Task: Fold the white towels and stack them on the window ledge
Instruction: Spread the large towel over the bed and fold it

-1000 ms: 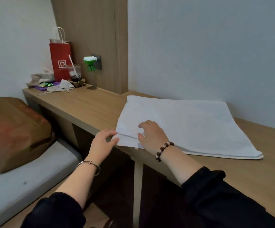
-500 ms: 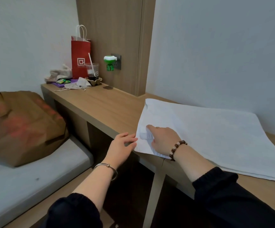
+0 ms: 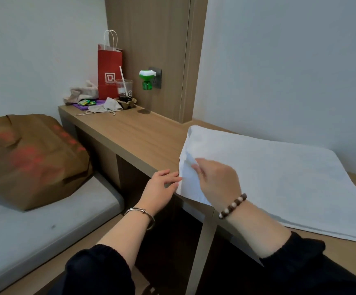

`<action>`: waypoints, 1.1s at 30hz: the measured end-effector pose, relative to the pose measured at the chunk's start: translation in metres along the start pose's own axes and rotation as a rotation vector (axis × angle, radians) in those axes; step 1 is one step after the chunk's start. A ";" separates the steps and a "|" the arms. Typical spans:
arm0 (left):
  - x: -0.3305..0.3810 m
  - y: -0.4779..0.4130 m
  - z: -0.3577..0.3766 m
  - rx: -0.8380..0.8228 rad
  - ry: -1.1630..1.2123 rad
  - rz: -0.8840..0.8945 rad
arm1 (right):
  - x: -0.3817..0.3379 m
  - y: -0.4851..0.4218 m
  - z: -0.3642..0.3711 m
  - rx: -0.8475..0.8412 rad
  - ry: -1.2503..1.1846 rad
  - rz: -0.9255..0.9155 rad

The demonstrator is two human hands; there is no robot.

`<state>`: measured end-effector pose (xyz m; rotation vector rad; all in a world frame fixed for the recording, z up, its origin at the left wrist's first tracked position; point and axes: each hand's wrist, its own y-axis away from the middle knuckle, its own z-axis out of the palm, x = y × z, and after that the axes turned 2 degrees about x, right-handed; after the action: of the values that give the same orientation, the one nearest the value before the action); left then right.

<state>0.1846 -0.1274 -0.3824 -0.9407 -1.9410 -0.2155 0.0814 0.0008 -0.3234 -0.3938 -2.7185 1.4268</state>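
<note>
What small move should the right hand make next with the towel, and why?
Probably carry the pinched corner rightward over the towel. The right hand holds that near-left corner lifted off the ledge, the rest lies flat, and the left hand only touches the edge.

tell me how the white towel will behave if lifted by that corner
Probably floppy: the corner pinched by the right hand bends up while the rest of the white towel lies flat. Likely light, since a fingertip pinch raises it. Its near edge seems to droop over the ledge, so expect sagging.
</note>
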 end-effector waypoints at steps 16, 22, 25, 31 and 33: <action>0.031 0.027 -0.008 -0.107 0.800 -0.753 | 0.005 0.050 0.018 -0.241 -0.066 -0.116; 0.023 0.030 -0.012 -0.085 0.910 -0.731 | 0.003 0.052 0.015 -0.242 0.012 -0.197; 0.024 0.032 -0.016 -0.100 0.907 -0.725 | 0.002 0.054 0.015 -0.245 0.060 -0.235; 0.026 0.032 -0.020 -0.125 0.794 -0.645 | 0.003 0.056 0.019 -0.256 -0.012 -0.254; 0.030 0.033 -0.019 -0.134 0.737 -0.593 | 0.002 0.057 0.017 -0.250 -0.088 -0.257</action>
<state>0.2122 -0.0985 -0.3551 -0.2590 -1.4572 -0.9069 0.0884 0.0180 -0.3797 0.0145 -2.8957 1.0696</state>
